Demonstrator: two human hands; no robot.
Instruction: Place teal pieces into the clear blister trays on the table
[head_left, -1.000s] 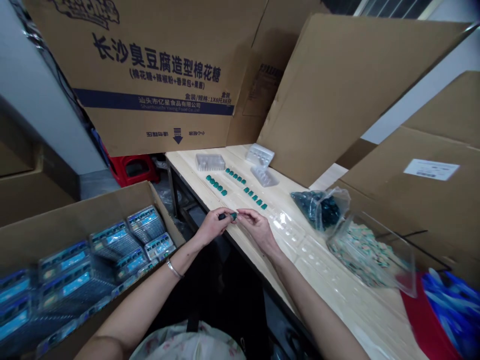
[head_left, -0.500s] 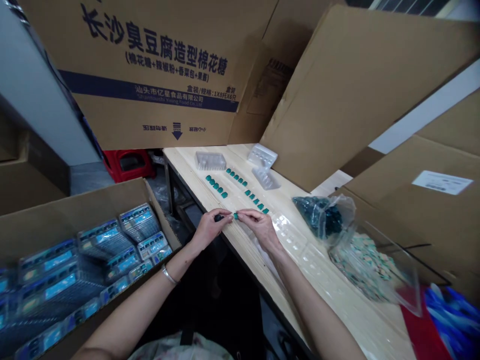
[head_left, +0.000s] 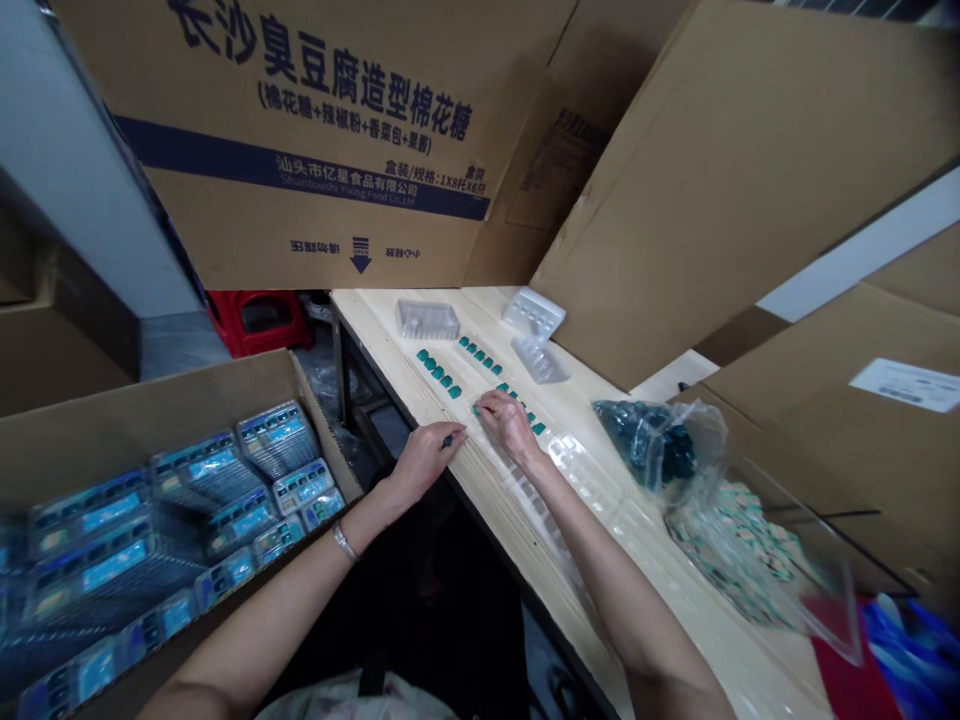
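Mid-frame, on the pale tabletop (head_left: 379, 345), the R hand (head_left: 511, 428) is out over the table, fingertips bunched at a small green piece (head_left: 476, 410); can't tell if it's gripped or only touched. L hand (head_left: 421, 457), at the table's near edge just L of ctr, has fingers + thumb closed on a small dark piece (head_left: 448, 441); silver bracelet (head_left: 345, 543) on that wrist. Hands near each other, not touching.

Just above the hands: L green row (head_left: 437, 373), upper green row (head_left: 480, 355), plus a third green row (head_left: 538, 428) partly hidden by the R hand. Beyond, upper ctr: see-through trays (head_left: 427, 320).

R of ctr: plastic bag (head_left: 645, 440) w/ dark teal pcs, next to a see-through tub (head_left: 855, 625) w/ pale green-white bits. Lower R corner: blue plastic (head_left: 911, 650), blurred.

Lower L: open carton (head_left: 150, 390) w/ stacked blue-labelled packs (head_left: 277, 440); red stool (head_left: 259, 305) behind it.
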